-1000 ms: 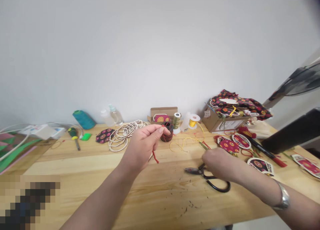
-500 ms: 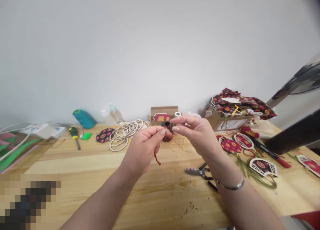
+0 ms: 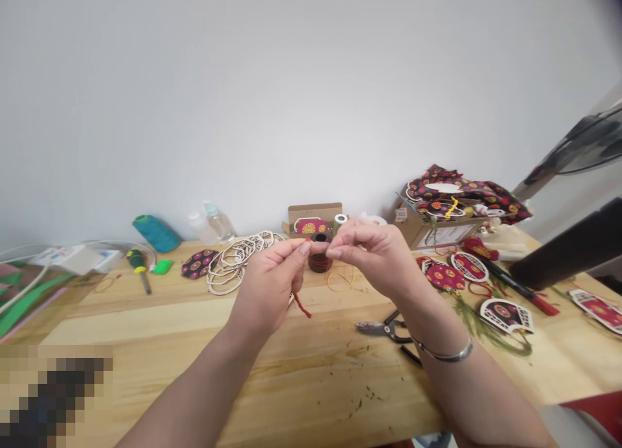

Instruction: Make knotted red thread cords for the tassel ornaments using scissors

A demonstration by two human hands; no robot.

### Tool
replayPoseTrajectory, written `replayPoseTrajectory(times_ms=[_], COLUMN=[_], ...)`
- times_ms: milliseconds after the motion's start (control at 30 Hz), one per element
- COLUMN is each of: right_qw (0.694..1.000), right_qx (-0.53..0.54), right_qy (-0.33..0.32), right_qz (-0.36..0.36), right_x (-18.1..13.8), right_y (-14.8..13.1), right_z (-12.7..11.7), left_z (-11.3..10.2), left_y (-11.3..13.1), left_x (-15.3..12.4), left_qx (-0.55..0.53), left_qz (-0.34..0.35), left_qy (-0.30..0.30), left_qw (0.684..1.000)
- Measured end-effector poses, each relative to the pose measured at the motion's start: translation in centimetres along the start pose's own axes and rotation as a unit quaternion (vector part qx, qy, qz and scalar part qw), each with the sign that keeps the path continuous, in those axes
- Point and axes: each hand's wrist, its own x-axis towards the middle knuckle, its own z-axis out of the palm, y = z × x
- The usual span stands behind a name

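Observation:
My left hand [image 3: 269, 282] is closed in a pinch on a red cord [image 3: 303, 306]. The cord's tail dangles below the fingers, and a bit of red shows at the fingertips. Close by on the right, my right hand [image 3: 381, 257] is also pinched; whatever sits between its finger and thumb is too small to make out. Behind the fingertips stands a dark spool [image 3: 319, 262] wound with reddish thread. A loose yellow cord [image 3: 341, 281] lies beside the spool. Below my right hand is a pair of dark-handled scissors [image 3: 383, 329].
Wooden fretwork frames [image 3: 228, 273], a patterned fabric piece [image 3: 198, 264], a screwdriver [image 3: 139, 271] and a teal thread cone [image 3: 156, 233] lie left. A cardboard box [image 3: 437, 236] heaped with fabric, tasselled ornaments [image 3: 506, 316] and a black post [image 3: 568, 244] are right.
My right hand's fingers have closed into a tighter pinch by the left fingertips. The whole view has shifted slightly, and the red cord stays in my left hand.

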Motion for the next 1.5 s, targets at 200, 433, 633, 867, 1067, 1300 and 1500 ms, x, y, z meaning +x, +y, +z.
replayPoseTrajectory(times_ms=[200, 433, 633, 867, 1067, 1300, 1500], right_qw=[0.999, 0.997, 0.998, 0.997, 0.985, 0.986, 0.985], right_qx=[-0.026, -0.059, -0.054, 0.031, 0.128, 0.128, 0.118], right_qy=[-0.004, 0.023, 0.011, -0.012, -0.065, -0.072, -0.071], right_qz=[-0.034, -0.037, -0.007, 0.072, 0.101, 0.074, 0.106], right_x=[-0.2, 0.1, 0.2, 0.3, 0.4, 0.5, 0.3], right_y=[0.2, 0.7, 0.6, 0.9, 1.6, 1.9, 1.5], right_z=[0.5, 0.4, 0.2, 0.1, 0.0, -0.2, 0.1], left_z=[0.6, 0.8, 0.6, 0.6, 0.4, 0.5, 0.9], left_y=[-0.1, -0.3, -0.6, -0.5, -0.7, -0.6, -0.1], left_x=[-0.1, -0.3, -0.4, -0.4, -0.6, -0.5, -0.5], left_qx=[-0.022, -0.002, 0.018, 0.033, 0.040, 0.041, -0.007], left_qz=[-0.019, -0.008, 0.002, 0.000, -0.004, -0.011, -0.024], left_qy=[-0.015, -0.047, -0.055, -0.061, -0.071, -0.078, -0.075], left_qw=[0.999, 0.999, 0.998, 0.998, 0.997, 0.996, 0.997])
